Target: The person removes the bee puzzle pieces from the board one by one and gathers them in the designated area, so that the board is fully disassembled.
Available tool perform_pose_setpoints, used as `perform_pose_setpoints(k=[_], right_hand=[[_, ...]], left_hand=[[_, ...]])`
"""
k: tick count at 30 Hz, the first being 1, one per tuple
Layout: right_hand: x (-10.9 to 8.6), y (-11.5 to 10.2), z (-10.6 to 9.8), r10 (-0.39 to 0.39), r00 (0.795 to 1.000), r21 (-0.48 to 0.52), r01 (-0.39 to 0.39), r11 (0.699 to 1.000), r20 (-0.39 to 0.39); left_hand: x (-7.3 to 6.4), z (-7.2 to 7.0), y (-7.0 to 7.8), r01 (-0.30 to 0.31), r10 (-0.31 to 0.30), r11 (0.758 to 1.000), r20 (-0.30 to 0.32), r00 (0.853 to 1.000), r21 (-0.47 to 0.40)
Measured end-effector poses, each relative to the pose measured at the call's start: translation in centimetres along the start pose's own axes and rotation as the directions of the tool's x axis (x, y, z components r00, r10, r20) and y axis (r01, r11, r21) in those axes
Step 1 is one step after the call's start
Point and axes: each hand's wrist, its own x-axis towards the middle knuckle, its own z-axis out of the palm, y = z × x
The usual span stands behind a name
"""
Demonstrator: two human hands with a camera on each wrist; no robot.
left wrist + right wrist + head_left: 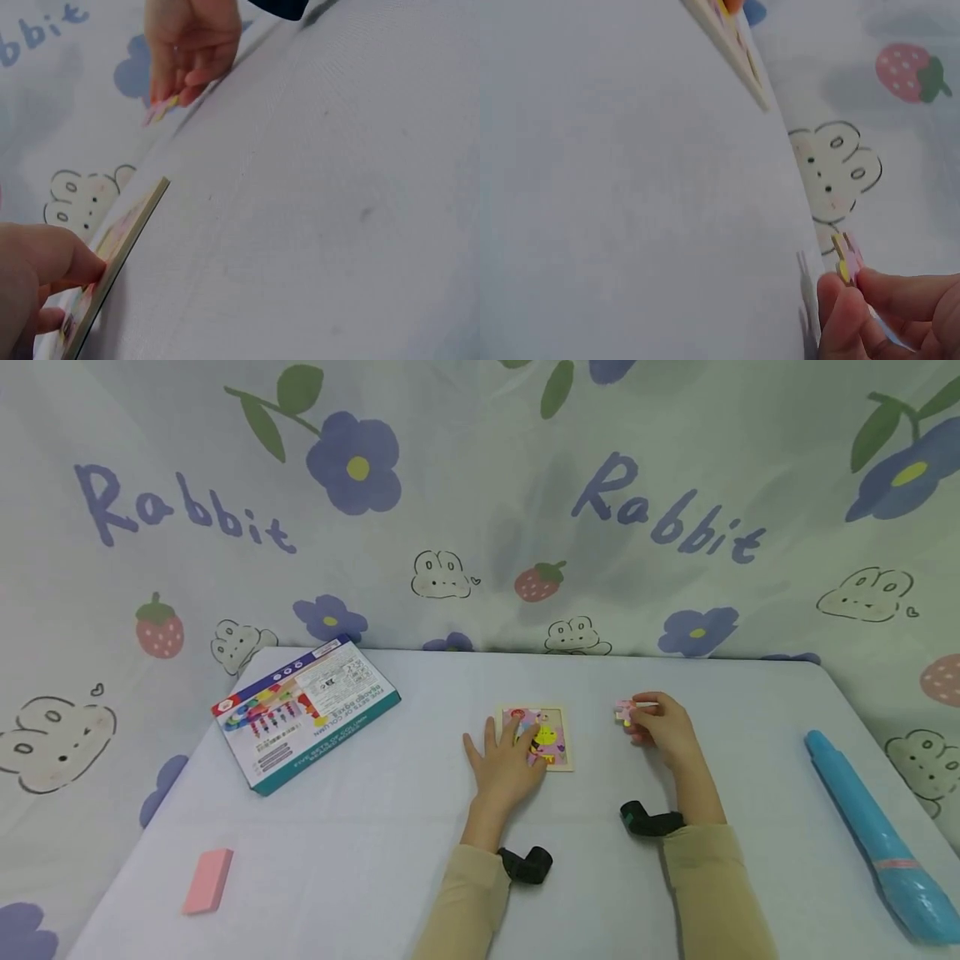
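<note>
A cloth-draped table in front of a printed fabric backdrop.

The backdrop point(480, 510) is pale cloth hung as a wall, printed with purple flowers, red strawberries, outlined rabbits and the word "Rabbit" in purple script. The table point(390, 827) is covered in plain pale lavender cloth, its far edge touching the backdrop. Light is soft and even, with only faint shadows. No floor or window shows.

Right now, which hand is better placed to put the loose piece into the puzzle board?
Right hand: it already pinches the puzzle piece beside the puzzle board. Left hand rests flat on the board.
</note>
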Motion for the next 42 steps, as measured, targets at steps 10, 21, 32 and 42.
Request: perform_pose_setpoints(k=[10, 21, 32, 42], right_hand=[[-0.2, 0.8, -2.6, 0.058, 0.975, -0.120, -0.086, 0.989, -0.216], [-0.1, 1.3, -3.7, 0.079, 0.952, -0.117, -0.118, 0.986, -0.297], [-0.7, 0.9, -3.7, 0.026, 0.952, -0.170, -0.081, 0.982, -0.304], [-0.8, -1.4, 1.3, -0.117, 0.974, -0.295, 0.057, 0.954, -0.191]], left_hand=[[0.0, 0.0, -0.1, -0.002, 0.002, 1.000, 0.006, 1.000, -0.010], [0.0, 0.1, -0.2, -0.006, 0.006, 1.000, 0.010, 1.000, -0.007], [0.0, 0.3, -0.4, -0.012, 0.012, 1.000, 0.009, 1.000, 0.005], [0.2, 0.8, -0.5, -0.013, 0.014, 0.999, -0.037, 0.999, 0.040]])
